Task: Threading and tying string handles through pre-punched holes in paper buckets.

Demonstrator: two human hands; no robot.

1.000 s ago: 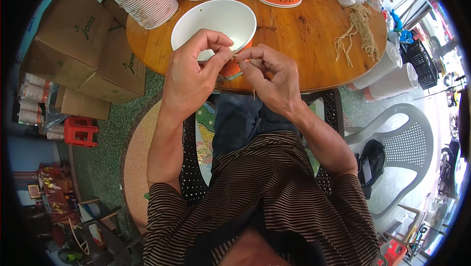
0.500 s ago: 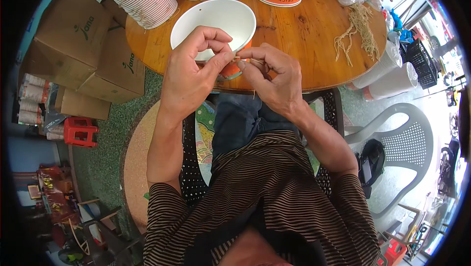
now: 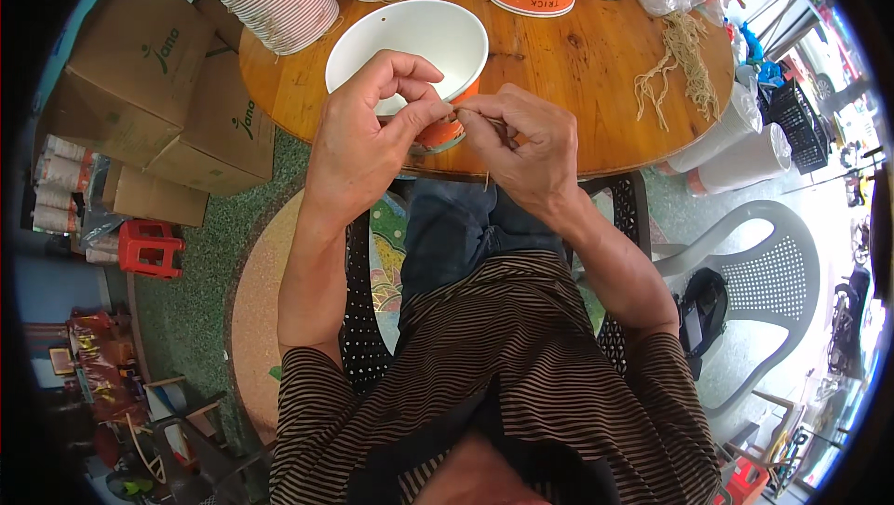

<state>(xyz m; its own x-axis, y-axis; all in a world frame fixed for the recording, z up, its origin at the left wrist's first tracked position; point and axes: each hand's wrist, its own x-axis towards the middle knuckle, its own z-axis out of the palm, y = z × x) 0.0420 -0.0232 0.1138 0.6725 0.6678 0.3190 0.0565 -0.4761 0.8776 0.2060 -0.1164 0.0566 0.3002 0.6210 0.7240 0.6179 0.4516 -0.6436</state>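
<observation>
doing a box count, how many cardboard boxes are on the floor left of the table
3 show: a large cardboard box at far left, a second against the round table, a flatter third below them. More may be hidden.

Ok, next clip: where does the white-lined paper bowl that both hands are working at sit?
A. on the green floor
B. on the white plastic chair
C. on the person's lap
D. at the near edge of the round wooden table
D: the paper bowl stands on the round wooden table at its near edge, with the left hand and right hand meeting at its rim.

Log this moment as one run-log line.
left hand: pinching cup rim | right hand: pinching thin string at rim | paper cup: white inside, orange outside, on round wooden table edge
</observation>
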